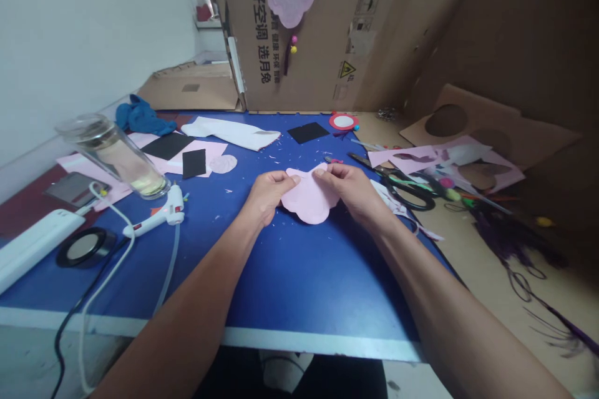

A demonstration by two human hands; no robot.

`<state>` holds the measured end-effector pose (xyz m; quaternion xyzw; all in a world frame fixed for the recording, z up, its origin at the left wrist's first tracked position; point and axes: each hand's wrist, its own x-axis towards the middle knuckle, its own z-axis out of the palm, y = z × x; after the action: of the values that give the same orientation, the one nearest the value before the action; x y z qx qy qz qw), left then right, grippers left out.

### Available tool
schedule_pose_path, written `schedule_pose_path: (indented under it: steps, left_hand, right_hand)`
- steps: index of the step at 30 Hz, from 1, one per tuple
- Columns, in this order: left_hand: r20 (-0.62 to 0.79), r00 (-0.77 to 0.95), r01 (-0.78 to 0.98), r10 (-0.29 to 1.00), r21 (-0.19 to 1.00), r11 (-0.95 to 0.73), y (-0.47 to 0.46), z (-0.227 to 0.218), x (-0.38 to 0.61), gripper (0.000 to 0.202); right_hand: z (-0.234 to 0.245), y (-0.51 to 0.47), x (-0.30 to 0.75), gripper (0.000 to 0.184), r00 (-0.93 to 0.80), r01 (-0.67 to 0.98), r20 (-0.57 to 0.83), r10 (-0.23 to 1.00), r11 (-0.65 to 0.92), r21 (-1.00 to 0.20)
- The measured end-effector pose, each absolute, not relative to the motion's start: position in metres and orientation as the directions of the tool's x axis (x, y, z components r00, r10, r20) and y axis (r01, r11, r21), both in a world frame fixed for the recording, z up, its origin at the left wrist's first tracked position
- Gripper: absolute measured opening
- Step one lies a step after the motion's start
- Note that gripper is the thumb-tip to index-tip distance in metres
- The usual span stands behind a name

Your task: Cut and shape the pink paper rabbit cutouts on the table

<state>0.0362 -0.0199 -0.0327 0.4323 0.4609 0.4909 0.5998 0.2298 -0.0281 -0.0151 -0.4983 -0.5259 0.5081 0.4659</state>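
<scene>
While it lies near the middle of the blue mat (290,280), the pink felt piece (309,204), a rounded, lobed cut-out, is pinched at its upper edge from both sides: the left hand (267,194) closes thumb and forefinger on the lobe at 10 o'clock, and the right hand (353,190) does the same at 1 o'clock. By my judgement, an even, light pinch on both lobes would hold the felt flat and unstretched, with the lower edge resting on the mat. Black-handled scissors (406,188) lie just beside the right hand at 3 o'clock, close enough to catch a wrist, with pink scraps (421,155) behind them. At 9 o'clock a white glue gun (161,215) rests with its cord trailing off the near edge, a tilted glass jar (116,155) beyond it, and a black tape roll (85,247) at 8 o'clock. Black felt squares (193,163) and a white cloth (231,132) sit at 11 o'clock. At 12 o'clock stands a cardboard box (309,68).
</scene>
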Motion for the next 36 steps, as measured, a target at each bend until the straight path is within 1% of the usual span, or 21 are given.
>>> schedule_pose_path:
  steps: [3,6,9,12,18,22,25,27,32,36]
  left_hand:
    - [-0.143,0.040,-0.245,0.989,0.958,0.149,-0.018,-0.030,0.035,0.028]
    - [-0.162,-0.016,-0.331,0.987,0.932,0.148,-0.015,-0.028,0.032,0.028]
    - [-0.191,-0.058,-0.381,0.980,0.911,0.155,-0.012,-0.028,0.028,0.028]
    - [-0.198,-0.083,-0.405,0.977,0.902,0.148,-0.008,-0.029,0.025,0.030]
    - [-0.161,-0.125,-0.423,0.979,0.901,0.094,-0.005,-0.033,0.022,0.036]
    - [-0.151,-0.143,-0.421,0.978,0.904,0.078,-0.005,-0.034,0.023,0.037]
    - [-0.154,-0.159,-0.408,0.975,0.910,0.078,-0.006,-0.034,0.024,0.036]
    - [-0.157,-0.168,-0.406,0.973,0.911,0.076,-0.007,-0.033,0.024,0.036]
    - [-0.136,-0.168,-0.427,0.976,0.903,0.052,-0.006,-0.033,0.024,0.035]
    - [-0.136,-0.166,-0.415,0.977,0.908,0.056,-0.006,-0.034,0.023,0.036]
  right_hand:
    - [-0.017,-0.025,0.233,0.051,-0.133,-0.033,-0.037,0.990,-0.042,-0.999]
    - [-0.017,-0.022,0.234,0.056,-0.139,-0.128,-0.105,0.985,-0.123,-0.984]
    - [-0.017,-0.021,0.234,0.056,-0.118,-0.178,-0.166,0.979,-0.186,-0.966]
    - [-0.017,-0.021,0.234,0.055,-0.124,-0.209,-0.193,0.973,-0.216,-0.954]
    - [-0.019,-0.023,0.234,0.049,-0.185,-0.173,-0.164,0.969,-0.196,-0.965]
    - [-0.019,-0.024,0.233,0.044,-0.175,-0.095,-0.125,0.977,-0.143,-0.985]
    - [-0.019,-0.024,0.233,0.044,-0.166,-0.068,-0.103,0.981,-0.116,-0.991]
    - [-0.019,-0.024,0.233,0.045,-0.165,-0.076,-0.111,0.980,-0.125,-0.989]
    - [-0.019,-0.021,0.235,0.052,-0.158,-0.153,-0.165,0.974,-0.189,-0.970]
    - [-0.019,-0.022,0.233,0.051,-0.138,-0.121,-0.159,0.978,-0.175,-0.977]
